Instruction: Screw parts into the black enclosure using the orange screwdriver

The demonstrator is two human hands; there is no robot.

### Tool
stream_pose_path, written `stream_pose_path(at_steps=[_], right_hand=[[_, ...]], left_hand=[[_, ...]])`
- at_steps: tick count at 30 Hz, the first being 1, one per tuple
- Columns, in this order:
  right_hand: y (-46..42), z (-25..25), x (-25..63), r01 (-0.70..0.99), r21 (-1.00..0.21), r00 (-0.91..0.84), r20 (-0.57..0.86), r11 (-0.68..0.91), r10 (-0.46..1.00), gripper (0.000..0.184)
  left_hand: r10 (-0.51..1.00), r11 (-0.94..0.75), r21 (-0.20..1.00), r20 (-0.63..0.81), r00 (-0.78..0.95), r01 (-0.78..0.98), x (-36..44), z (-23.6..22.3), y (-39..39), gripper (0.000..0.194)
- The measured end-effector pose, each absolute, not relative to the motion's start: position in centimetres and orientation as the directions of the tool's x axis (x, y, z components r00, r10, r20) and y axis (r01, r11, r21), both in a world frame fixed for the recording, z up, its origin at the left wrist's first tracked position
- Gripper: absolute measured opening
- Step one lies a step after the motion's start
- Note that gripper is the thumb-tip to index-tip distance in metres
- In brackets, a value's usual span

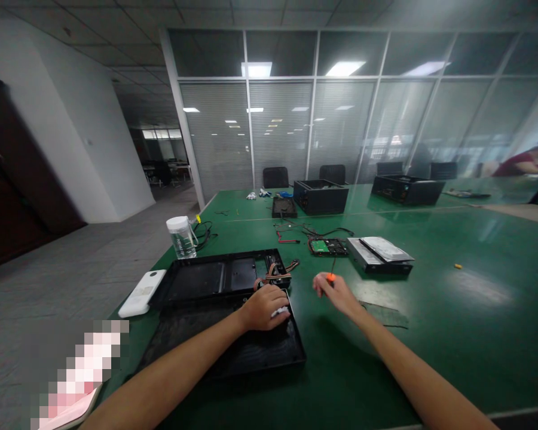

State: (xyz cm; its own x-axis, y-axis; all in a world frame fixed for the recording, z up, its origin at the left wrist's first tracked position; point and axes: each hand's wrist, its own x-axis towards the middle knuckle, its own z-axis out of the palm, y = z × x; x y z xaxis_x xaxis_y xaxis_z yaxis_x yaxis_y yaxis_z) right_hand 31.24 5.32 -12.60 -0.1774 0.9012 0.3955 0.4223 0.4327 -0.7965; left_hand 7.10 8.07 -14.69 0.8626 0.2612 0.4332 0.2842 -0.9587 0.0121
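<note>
My left hand (265, 309) is closed over the right part of a black plastic panel (260, 349), with a small white crumpled thing (278, 311) showing between its fingers. Just behind that panel lies a second black panel (197, 280), with a bundle of multicoloured wires (273, 278) at its right end. In my right hand (336, 291), held above the table to the right of the panels, is a screwdriver (330, 278) with an orange handle. Its thin shaft points up and away from me. A green circuit board (320, 246) in a dark frame lies beyond this hand.
On the green table (475, 322), a silver-and-black drive (379, 254) stands right of the circuit board. A clear bottle (182, 239) and white phone (142, 294) are near the left edge. Black computer cases (320, 197) stand farther back. Another person (526, 162) sits far right.
</note>
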Motion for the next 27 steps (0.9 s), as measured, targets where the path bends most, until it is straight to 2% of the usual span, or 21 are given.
stream_pose_path(at_steps=[2,4,6,8,11,14,17,20,27], right_hand=[[2.0,-11.0,28.7,0.533,-0.619,-0.478,0.343,0.577,0.809,0.027],[-1.4,-10.6,26.5,0.595,-0.396,-0.677,0.223,0.699,0.702,0.019],[-4.5,-11.5,25.2,0.688,-0.172,-0.696,0.118,0.705,0.708,0.032],[-6.6,-13.1,25.2,0.746,-0.045,-0.658,0.105,0.665,0.745,0.045],[-8.4,-15.1,27.2,0.78,-0.03,-0.614,0.15,0.624,0.775,0.043],[-9.6,-16.1,29.8,0.811,-0.048,-0.57,0.159,0.583,0.806,0.035],[-10.4,-16.5,31.5,0.824,-0.078,-0.543,0.17,0.561,0.822,0.037],[-10.5,-16.6,31.7,0.829,-0.111,-0.523,0.192,0.548,0.831,0.036],[-4.8,-15.1,29.3,0.835,-0.12,-0.499,0.246,0.537,0.831,0.013]], left_hand=[[0.234,-0.952,-0.097,0.375,0.897,0.289,6.8,-13.1,8.3,0.019],[0.316,-0.915,-0.131,0.353,0.881,0.381,5.9,-11.3,8.9,0.019],[0.488,-0.833,-0.067,0.38,0.786,0.549,4.3,-9.7,9.9,0.019],[0.649,-0.738,0.039,0.316,0.693,0.673,2.2,-8.8,11.0,0.026],[0.776,-0.63,0.136,0.084,0.625,0.764,-1.2,-9.4,12.1,0.034],[0.744,-0.66,0.117,-0.034,0.667,0.742,-3.2,-11.3,12.3,0.034],[0.674,-0.739,0.007,0.005,0.739,0.674,-3.3,-12.4,12.1,0.021],[0.613,-0.783,-0.103,0.042,0.789,0.614,-2.4,-11.7,11.9,0.011],[0.521,-0.821,-0.193,0.131,0.843,0.537,-1.4,-4.6,7.9,0.016]])
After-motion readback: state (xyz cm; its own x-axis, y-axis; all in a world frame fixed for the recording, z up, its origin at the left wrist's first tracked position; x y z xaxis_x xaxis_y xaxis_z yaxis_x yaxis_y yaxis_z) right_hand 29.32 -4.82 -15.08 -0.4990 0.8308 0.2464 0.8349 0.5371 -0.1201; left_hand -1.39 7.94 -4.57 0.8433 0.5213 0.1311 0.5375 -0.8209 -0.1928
